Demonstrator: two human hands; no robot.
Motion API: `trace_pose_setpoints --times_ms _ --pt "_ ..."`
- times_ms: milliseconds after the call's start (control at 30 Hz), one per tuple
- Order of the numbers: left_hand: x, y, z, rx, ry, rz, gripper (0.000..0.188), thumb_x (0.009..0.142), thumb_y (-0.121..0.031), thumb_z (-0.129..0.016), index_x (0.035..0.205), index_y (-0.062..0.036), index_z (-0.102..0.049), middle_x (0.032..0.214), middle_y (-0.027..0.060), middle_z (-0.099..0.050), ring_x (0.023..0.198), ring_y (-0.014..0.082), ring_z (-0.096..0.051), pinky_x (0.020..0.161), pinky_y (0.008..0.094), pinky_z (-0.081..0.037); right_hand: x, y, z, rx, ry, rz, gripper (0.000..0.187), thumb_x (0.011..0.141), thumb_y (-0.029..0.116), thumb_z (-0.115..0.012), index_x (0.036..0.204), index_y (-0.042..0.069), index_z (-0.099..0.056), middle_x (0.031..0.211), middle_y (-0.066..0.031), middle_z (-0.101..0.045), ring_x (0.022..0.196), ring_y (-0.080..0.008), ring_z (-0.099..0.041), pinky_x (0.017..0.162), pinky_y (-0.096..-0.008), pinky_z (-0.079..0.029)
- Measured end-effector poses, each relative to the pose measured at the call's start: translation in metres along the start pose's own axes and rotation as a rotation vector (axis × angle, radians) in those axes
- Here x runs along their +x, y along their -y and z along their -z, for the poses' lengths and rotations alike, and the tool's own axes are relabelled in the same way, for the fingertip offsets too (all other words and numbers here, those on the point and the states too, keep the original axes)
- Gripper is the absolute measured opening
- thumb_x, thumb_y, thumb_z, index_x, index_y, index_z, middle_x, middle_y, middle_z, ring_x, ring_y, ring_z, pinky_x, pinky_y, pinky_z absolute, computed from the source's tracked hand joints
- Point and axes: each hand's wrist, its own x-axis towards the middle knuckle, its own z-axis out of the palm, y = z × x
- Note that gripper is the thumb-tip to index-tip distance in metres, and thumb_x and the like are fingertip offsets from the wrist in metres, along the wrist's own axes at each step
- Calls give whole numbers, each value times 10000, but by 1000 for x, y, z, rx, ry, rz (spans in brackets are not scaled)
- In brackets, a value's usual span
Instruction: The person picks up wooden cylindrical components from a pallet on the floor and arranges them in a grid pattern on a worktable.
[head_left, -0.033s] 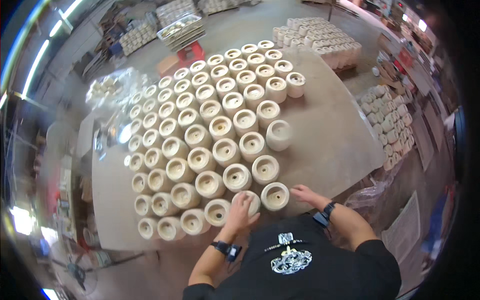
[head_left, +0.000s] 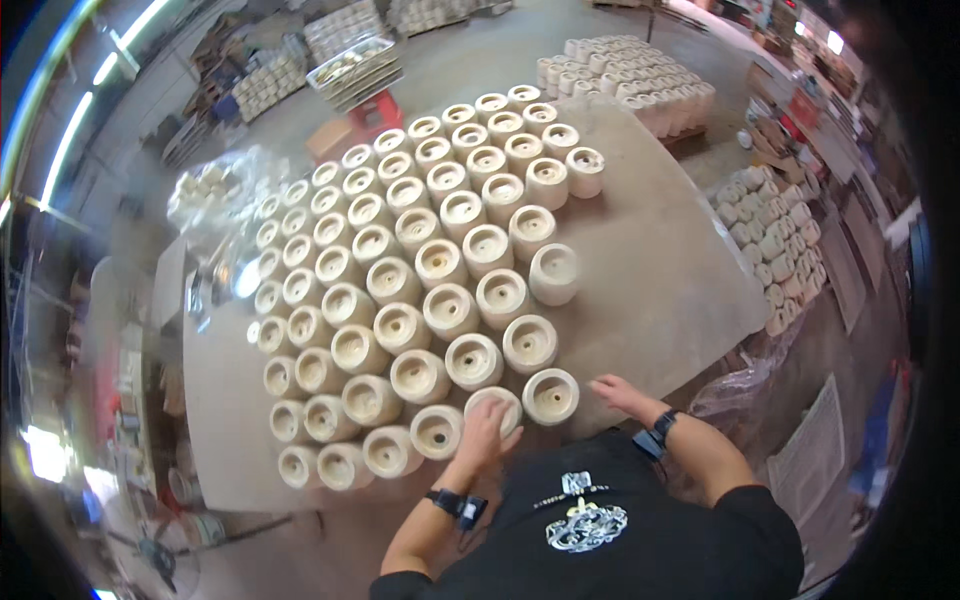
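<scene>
Rows of cream-coloured round pots, each with a small hole in its floor, stand on a large board. At the near edge my left hand (head_left: 487,432) reaches over one pot (head_left: 508,407); its fingers curl over the rim and its thumb lies to the side. The fingers and my hand hide much of that pot's inside. Just right of it stands another pot (head_left: 550,398), its central hole showing. My right hand (head_left: 622,396) is beside that pot, apart from it, with fingers stretched out and nothing in them. Both wrists wear dark bands.
The brown board (head_left: 660,270) shows bare surface on its right. Stacked pale pots (head_left: 630,75) stand beyond it, with another stack (head_left: 770,235) at the right. A crumpled clear plastic sheet (head_left: 225,190) lies at the far left. Behind is a red stool (head_left: 378,110) under stacked trays (head_left: 355,72).
The view has shifted slightly, so the near pots sit a little lower in the picture. Both hands keep nearly the same places by the pots.
</scene>
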Motion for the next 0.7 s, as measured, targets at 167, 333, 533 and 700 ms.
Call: trace_pose_setpoints --times_ms 167,333,533,700 --pt "11 -28 -44 -330 185 -26 172 885 -177 -614 1008 -58 -631 905 180 -627 892 377 -601 784 444 -488 -70 -130 48 44 -312 -236 456 925 384 -594 1136 -19 -628 929 -101 -659 780 -174 -608 696 -325 -501" --pt "28 -62 -88 -425 528 -156 170 935 -204 -552 947 -46 -612 855 190 -623 814 399 -595 705 465 -479 -194 -196 46 65 -561 -494 473 927 400 -565 1098 -32 -651 957 -175 -676 867 -260 -649 761 -389 -502" --pt "8 -30 -159 -443 736 58 262 989 -268 -477 891 -39 -557 766 198 -598 779 367 -615 686 427 -495 -264 -258 34 84 -417 -816 548 903 415 -548 1110 -84 -637 1140 -263 -634 1071 -357 -612 903 -436 -465" --pt "18 -91 -195 20 863 -291 387 973 -388 -485 866 -44 -626 850 199 -649 838 412 -620 716 468 -489 -268 -387 13 197 -395 -559 514 911 445 -548 1137 -4 -659 1186 -214 -636 1104 -362 -594 937 -440 -446"
